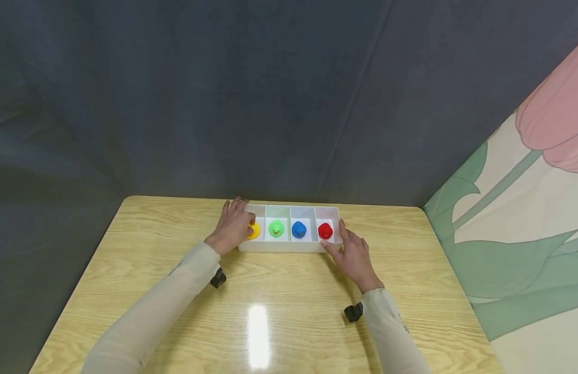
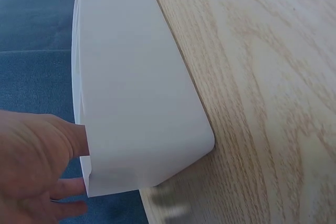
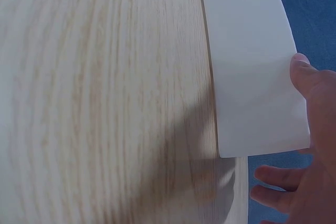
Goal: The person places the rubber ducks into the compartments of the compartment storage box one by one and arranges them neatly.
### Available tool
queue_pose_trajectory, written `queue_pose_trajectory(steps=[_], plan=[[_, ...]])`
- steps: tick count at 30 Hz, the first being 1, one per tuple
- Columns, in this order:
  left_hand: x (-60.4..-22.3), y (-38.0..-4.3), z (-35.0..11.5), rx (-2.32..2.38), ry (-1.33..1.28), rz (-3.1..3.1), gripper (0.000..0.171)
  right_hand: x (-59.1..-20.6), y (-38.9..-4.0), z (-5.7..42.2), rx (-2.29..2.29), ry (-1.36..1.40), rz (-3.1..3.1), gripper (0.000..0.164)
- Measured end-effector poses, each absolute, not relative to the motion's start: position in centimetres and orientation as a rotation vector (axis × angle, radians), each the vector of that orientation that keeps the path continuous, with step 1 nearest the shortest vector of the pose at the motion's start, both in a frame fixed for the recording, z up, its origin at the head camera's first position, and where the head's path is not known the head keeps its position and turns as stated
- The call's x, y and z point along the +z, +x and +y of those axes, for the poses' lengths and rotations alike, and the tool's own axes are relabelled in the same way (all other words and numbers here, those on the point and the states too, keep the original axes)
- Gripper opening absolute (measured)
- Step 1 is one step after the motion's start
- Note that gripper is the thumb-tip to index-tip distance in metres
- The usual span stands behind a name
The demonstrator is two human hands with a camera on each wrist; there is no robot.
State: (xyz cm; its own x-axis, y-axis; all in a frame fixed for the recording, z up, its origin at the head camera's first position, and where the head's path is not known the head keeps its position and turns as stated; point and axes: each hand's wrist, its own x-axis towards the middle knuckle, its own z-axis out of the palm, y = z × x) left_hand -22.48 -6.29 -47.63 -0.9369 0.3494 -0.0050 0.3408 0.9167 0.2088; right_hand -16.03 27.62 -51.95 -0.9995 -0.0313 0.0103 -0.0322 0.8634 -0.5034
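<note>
A long white divided box [image 1: 289, 247] lies near the table's back edge. My left hand [image 1: 230, 227] reaches over its left end, thumb and index finger curled at a small yellow rubber duck [image 1: 254, 230] in the leftmost compartment. In the left wrist view the thumb [image 2: 76, 139] passes behind the box wall, which hides the duck. My right hand [image 1: 355, 257] holds the box's right front corner, thumb at the front rim and index finger along the right end. A green duck [image 1: 276, 228], a blue duck [image 1: 299, 230] and a red duck [image 1: 325, 231] sit one to a compartment.
The wooden table [image 1: 307, 311] extends in front of the box and to both sides. A dark curtain [image 1: 251, 104] hangs behind its back edge. Flower-patterned cloth [image 1: 518, 259] is at the right. Small black devices are at both wrists.
</note>
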Motion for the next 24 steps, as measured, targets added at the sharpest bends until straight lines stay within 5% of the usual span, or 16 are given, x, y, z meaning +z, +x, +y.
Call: queue_pose_trajectory(steps=[24], plan=[[-47.89,-22.39,-6.48,0.331,0.570,3.048,0.022,-51.93,-16.02,27.71,0.801,0.067,-3.030,0.098]])
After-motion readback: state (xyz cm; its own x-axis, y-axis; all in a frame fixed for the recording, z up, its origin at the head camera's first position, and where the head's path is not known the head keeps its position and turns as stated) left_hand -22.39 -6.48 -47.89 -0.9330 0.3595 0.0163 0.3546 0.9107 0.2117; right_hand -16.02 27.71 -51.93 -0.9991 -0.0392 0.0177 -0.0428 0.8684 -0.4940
